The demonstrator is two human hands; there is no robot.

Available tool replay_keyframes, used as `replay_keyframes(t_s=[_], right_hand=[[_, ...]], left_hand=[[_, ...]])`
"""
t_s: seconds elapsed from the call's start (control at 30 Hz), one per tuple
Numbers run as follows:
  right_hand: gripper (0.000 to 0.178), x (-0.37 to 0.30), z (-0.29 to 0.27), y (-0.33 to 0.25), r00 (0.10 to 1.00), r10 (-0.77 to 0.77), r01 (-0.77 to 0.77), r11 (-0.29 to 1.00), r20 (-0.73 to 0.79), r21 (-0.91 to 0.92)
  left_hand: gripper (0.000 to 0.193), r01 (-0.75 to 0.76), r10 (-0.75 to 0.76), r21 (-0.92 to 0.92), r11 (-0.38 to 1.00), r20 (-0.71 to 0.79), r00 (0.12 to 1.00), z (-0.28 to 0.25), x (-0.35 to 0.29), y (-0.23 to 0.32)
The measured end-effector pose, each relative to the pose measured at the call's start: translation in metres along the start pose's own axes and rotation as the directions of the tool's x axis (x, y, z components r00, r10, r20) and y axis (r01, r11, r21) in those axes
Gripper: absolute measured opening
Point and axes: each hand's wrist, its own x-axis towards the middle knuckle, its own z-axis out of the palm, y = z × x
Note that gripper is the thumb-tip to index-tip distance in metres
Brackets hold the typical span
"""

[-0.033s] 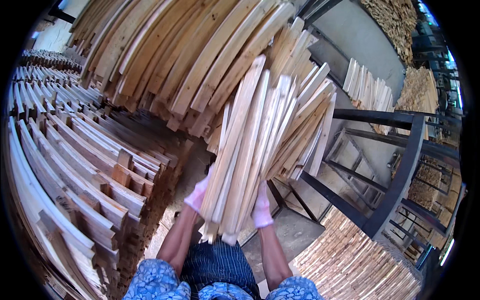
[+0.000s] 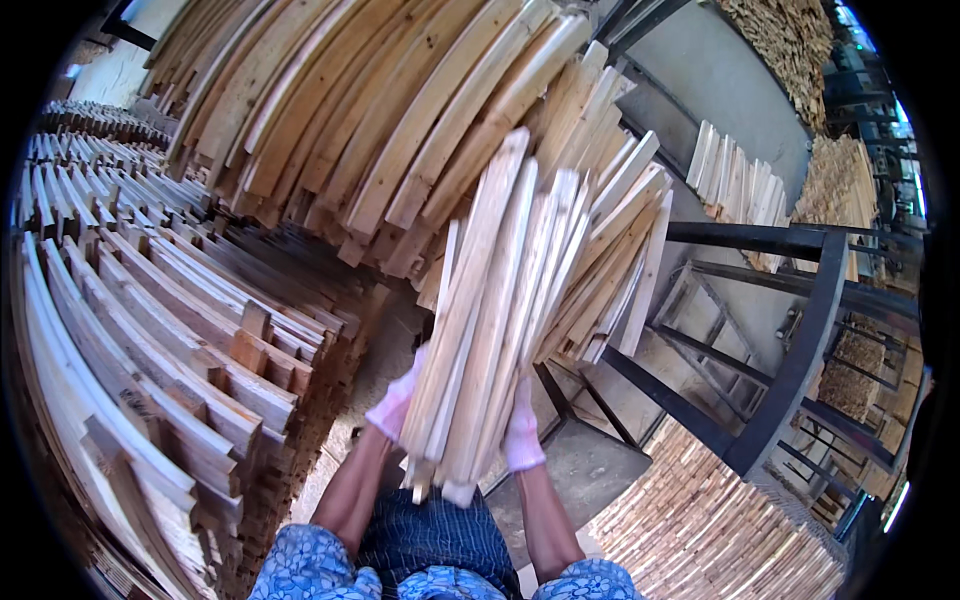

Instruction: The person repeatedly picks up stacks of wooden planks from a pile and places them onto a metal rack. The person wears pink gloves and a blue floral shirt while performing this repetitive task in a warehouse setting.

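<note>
Both of my hands, in pale pink gloves, carry a bundle of wooden slats in front of my body. My left hand grips its left side, with the fingers partly hidden beneath the wood. On the right side my right hand is closed against the bundle, its fingers mostly hidden behind it. The slats run lengthwise away from me, their near ends uneven. Just beyond and to the right, more loose slats lie fanned out at an angle on a dark metal frame.
Long boards are stacked high ahead. At the left stand layered boards separated by small blocks. A dense stack of slats sits at the lower right, and a smaller slat pile lies farther back. Dark metal racks line the right.
The bundle has come slightly toward me, with both hands still on it. The surrounding stacks look the same.
</note>
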Motion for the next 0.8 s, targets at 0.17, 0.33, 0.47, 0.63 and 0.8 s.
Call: replay_keyframes(t_s=[0.17,0.33,0.47,0.63,0.8], right_hand=[[0.085,0.016,0.005,0.005,0.983,0.16,-0.138,0.968,-0.09,0.21],[0.084,0.04,0.003,0.027,0.991,0.112,-0.088,0.957,-0.07,0.277],[0.087,0.009,-0.007,0.039,0.996,0.065,-0.045,0.951,-0.054,0.307],[0.087,-0.077,-0.006,0.027,0.998,-0.04,0.05,0.953,-0.041,0.3],[0.085,-0.122,0.005,-0.054,0.97,-0.24,0.224,0.948,0.044,0.226]], left_hand=[[0.094,0.119,-0.071,-0.507,0.854,0.112,0.991,-0.001,-0.041,0.041],[0.083,-0.073,0.076,0.154,0.985,-0.016,0.997,-0.029,-0.007,0.005],[0.092,-0.195,0.161,0.229,0.954,0.162,0.974,-0.007,-0.029,-0.001],[0.112,-0.199,0.141,0.254,0.947,0.231,0.963,0.009,-0.082,-0.018],[0.126,-0.408,0.256,0.381,0.83,0.39,0.885,0.065,-0.124,0.032]])
